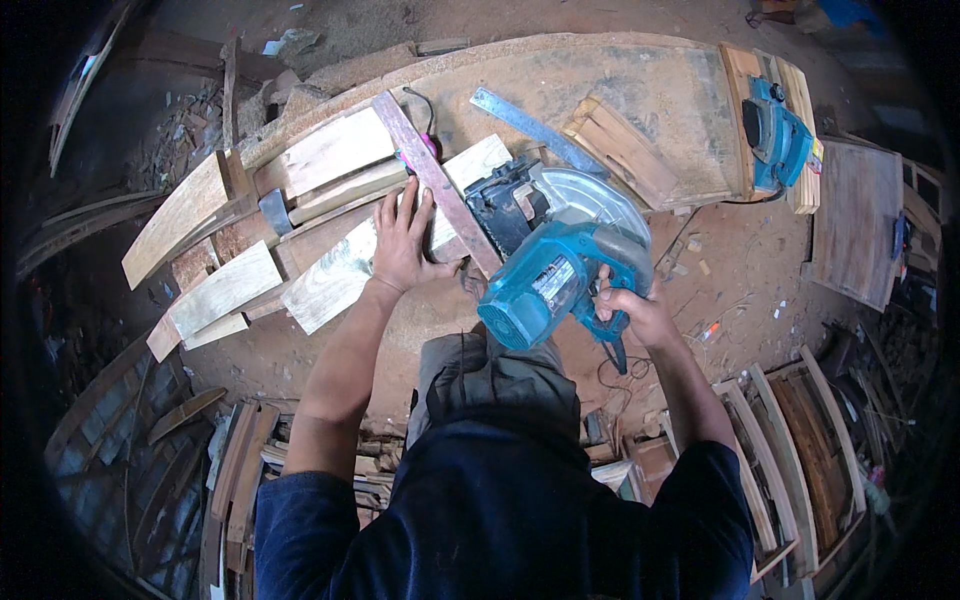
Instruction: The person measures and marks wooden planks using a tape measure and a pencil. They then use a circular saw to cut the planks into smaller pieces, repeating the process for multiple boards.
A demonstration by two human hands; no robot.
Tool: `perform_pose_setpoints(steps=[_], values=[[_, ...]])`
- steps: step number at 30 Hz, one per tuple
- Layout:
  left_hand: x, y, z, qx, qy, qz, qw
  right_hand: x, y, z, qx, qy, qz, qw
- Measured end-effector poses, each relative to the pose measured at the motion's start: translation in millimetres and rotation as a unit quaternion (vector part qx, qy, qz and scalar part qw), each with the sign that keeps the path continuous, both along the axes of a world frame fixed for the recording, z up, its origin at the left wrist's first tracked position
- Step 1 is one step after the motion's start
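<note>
My right hand grips the rear handle of a teal circular saw, whose base rests at the reddish straight strip. My left hand lies with fingers spread over a pale board and against that strip, which runs diagonally across it. Under the strip's far end, part of a small pink-and-black object with a black cord shows. More pale boards lie to the left on the wooden bench. The saw hides its cutting point.
A blue metal ruler and wood offcuts lie on the bench's far part. A teal planer sits on stacked boards at the right. A panel leans beyond it. Wood piles flank my legs; a cable crosses the dusty floor.
</note>
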State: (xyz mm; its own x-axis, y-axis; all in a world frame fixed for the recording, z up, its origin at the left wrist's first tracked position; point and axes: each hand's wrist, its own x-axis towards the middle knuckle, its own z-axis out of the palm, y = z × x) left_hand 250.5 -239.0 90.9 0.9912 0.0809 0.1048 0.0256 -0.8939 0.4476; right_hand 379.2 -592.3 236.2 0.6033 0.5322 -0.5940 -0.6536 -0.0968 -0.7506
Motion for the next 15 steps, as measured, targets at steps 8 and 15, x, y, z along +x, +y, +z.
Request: perform_pose_setpoints(steps=[8, 15], values=[[0.1, 0.2, 1.0, 0.000, -0.003, 0.008, 1.000, -1.0, 0.9, -1.8, -0.005, 0.004, -0.008, 1.000], [1.1, 1.4, 2.4, -0.008, 0.010, 0.006, 1.000, 2.7, 8.7, 1.3, -0.002, -0.009, -0.012, 1.000]])
